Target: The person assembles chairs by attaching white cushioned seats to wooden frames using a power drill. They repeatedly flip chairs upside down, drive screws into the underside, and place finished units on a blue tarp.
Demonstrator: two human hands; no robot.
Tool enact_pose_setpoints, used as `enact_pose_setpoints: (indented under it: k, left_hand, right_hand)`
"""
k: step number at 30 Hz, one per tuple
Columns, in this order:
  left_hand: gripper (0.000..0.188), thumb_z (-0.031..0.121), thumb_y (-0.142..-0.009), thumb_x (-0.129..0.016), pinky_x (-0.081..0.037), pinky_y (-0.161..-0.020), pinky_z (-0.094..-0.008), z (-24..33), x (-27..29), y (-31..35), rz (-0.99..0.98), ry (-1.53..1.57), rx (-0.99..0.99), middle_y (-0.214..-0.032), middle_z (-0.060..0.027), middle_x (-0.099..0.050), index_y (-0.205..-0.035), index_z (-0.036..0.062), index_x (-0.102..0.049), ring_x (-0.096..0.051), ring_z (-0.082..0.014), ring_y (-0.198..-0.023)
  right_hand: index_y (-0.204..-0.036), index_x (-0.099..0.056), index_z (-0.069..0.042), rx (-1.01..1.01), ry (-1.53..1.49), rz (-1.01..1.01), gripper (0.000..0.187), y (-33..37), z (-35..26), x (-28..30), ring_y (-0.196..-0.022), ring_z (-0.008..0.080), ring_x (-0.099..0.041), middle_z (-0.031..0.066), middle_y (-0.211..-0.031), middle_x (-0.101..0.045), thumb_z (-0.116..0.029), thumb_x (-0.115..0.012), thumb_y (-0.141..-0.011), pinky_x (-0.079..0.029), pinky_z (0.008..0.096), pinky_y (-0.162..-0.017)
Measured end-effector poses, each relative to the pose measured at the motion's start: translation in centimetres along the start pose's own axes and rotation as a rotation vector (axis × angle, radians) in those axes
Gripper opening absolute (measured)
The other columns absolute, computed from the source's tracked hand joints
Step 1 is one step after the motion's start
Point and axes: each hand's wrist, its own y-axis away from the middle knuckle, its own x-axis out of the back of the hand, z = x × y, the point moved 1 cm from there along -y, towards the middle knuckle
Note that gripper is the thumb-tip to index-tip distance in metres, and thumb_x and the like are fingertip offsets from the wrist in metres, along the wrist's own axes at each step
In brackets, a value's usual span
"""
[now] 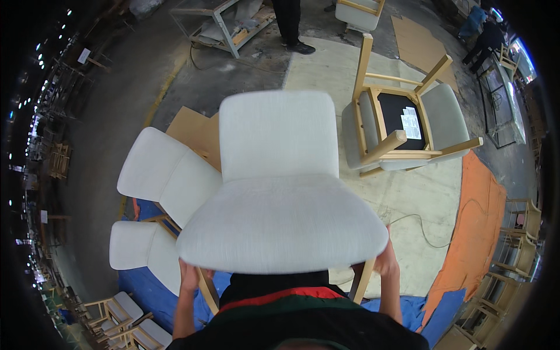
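Observation:
Right in front of me is an upholstered chair (274, 221) in pale grey fabric, its backrest away from me and two wooden legs showing below the seat. My left hand (189, 275) grips the seat's near left corner from below. On the near right corner, my right hand (385, 260) holds the seat in the same way. The seat hides most of my fingers. Two matching chairs, a farther one (157, 169) and a nearer one (140, 248), stand close by on the left. Whether the held chair's legs touch the floor, I cannot tell.
An upturned chair (402, 122) rests legs-up on another at the right, on a pale floor sheet (420, 204). Orange cloth (472, 216) and blue sheeting (146, 291) cover other floor parts. A metal-framed cart (219, 26) and a person (287, 23) stand ahead.

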Motion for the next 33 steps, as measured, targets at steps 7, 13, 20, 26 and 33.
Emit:
enact_pose_setpoints:
  k: [7,13,20,26,33]
  left_hand:
    - [0.098,0.079,-0.088,-0.020,-0.031,-0.112,-0.0420,-9.8,4.4,3.8,-0.108,0.586,-0.106,-0.146,-0.0109,-0.042,-0.148,0.0016,-0.030,-0.040,-0.0254,-0.134]
    - [0.106,0.083,-0.084,-0.008,-0.020,-0.116,-0.0389,-0.6,0.3,-3.2,-0.081,-0.321,0.321,-0.155,-0.0155,-0.026,-0.153,0.0014,-0.015,-0.025,-0.0291,-0.143]
    - [0.089,0.068,-0.085,-0.051,-0.040,-0.103,-0.0389,-2.3,3.5,-28.4,-0.047,0.101,0.317,-0.133,-0.0200,-0.052,-0.141,-0.0001,-0.041,-0.051,-0.0295,-0.122]
    - [0.073,0.053,-0.082,-0.066,-0.047,-0.092,-0.0341,-2.0,-0.8,-35.7,0.048,-0.064,0.324,-0.123,-0.0151,-0.060,-0.130,-0.0005,-0.054,-0.057,-0.0249,-0.111]
    - [0.073,0.043,-0.080,-0.068,-0.051,-0.088,-0.0365,1.8,-1.7,-53.3,0.048,0.005,0.342,-0.122,-0.0148,-0.059,-0.136,0.0006,-0.048,-0.057,-0.0254,-0.111]
  right_hand:
    - [-0.141,-0.046,-0.007,-0.056,0.227,-0.337,0.068,-20.2,-1.8,-2.0,-0.122,0.0251,-0.050,0.0121,-0.139,-0.050,-0.058,-0.039,-0.097,-0.040,0.0409,-0.103]
    - [-0.139,-0.048,-0.009,0.318,0.491,-0.222,0.065,-23.7,-4.0,-0.4,-0.118,0.0244,-0.051,0.0115,-0.135,-0.052,-0.055,-0.046,-0.094,-0.042,0.0403,-0.098]
    - [-0.134,-0.053,-0.007,0.216,0.497,-0.079,0.067,-21.1,-6.1,-7.2,-0.111,0.0266,-0.052,0.0145,-0.124,-0.058,-0.057,-0.050,-0.089,-0.042,0.0399,-0.094]
    - [-0.138,-0.047,-0.005,0.272,0.521,-0.031,0.082,-25.8,-10.1,-5.4,-0.113,0.0298,-0.051,0.0189,-0.133,-0.050,-0.064,-0.052,-0.082,-0.040,0.0450,-0.096]
    - [-0.140,-0.043,-0.002,0.206,0.540,0.150,0.087,-35.5,-18.2,-8.9,-0.115,0.0311,-0.051,0.0237,-0.133,-0.048,-0.066,-0.050,-0.081,-0.041,0.0417,-0.096]
